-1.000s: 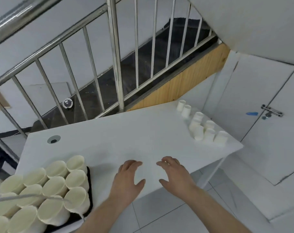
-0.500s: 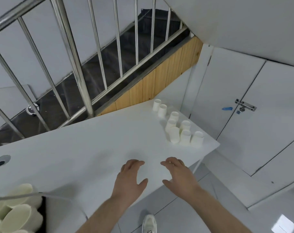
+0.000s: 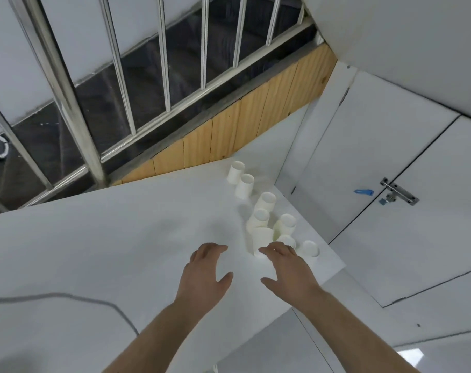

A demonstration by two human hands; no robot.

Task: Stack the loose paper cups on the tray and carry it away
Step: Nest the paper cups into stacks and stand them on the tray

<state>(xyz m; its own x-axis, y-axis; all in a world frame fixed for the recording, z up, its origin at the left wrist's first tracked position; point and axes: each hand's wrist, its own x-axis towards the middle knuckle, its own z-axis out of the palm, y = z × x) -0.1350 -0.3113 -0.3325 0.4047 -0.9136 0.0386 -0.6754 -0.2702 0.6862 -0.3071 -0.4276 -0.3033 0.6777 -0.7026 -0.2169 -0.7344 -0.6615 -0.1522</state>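
Note:
Several loose white paper cups (image 3: pixel 261 219) stand upright in a cluster at the right end of the white table (image 3: pixel 108 238); two more cups (image 3: pixel 241 179) stand a bit farther back. My left hand (image 3: pixel 204 275) hovers over the table with fingers spread and holds nothing. Beside it, my right hand (image 3: pixel 288 270) is also spread and empty, its fingertips just short of the nearest cup (image 3: pixel 260 242). The tray is out of view.
A metal stair railing (image 3: pixel 116 76) and a wooden panel (image 3: pixel 229 135) run behind the table. To the right is a white door with a metal latch (image 3: pixel 398 193). The table's right corner (image 3: pixel 339 265) lies just beyond the cups. A thin cable (image 3: pixel 94 301) crosses the table at the left.
The view has swung to the right, and the tray of cups has left the frame. Both hands have moved toward the loose cups, which now lie right in front of the right hand.

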